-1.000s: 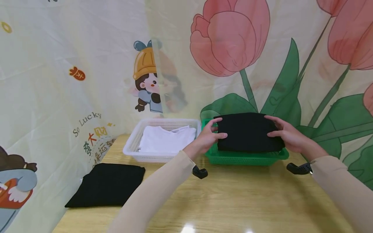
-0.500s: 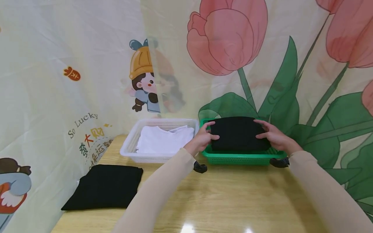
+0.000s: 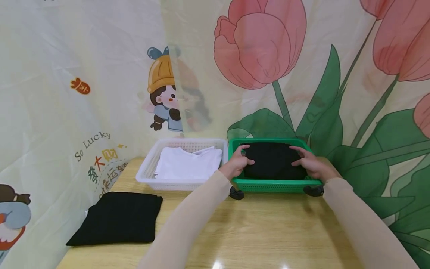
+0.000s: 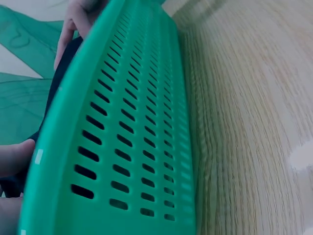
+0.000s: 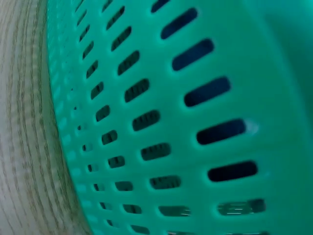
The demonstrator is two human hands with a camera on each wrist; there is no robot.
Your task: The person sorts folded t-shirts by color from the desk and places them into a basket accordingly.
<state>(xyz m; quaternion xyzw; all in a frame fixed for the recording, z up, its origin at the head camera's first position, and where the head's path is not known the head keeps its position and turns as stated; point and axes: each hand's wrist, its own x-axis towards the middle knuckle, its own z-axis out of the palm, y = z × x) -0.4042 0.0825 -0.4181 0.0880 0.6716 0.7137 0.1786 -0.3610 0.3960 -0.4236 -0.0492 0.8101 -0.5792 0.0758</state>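
Observation:
A folded black cloth (image 3: 273,162) lies inside the green perforated basket (image 3: 275,185), below its rim. My left hand (image 3: 236,164) grips the cloth's left end, thumb and fingers spread over it. At the opposite end my right hand (image 3: 310,165) holds the cloth in the same way. In the left wrist view the basket's slotted wall (image 4: 132,127) fills the middle, and the left thumb (image 4: 14,157) shows beside its rim. Only the basket's side (image 5: 146,132) and some table appear in the right wrist view; the right hand is hidden there.
A white basket (image 3: 181,184) holding a folded white cloth (image 3: 189,163) stands directly left of the green one. Another folded black cloth (image 3: 117,218) lies at the table's left. A printed curtain (image 3: 201,74) hangs close behind the baskets. The wooden table (image 3: 268,228) extends in front.
Both hands have lowered the black cloth from above the rim into the green basket. It has shifted slightly left, and the right hand has moved inward.

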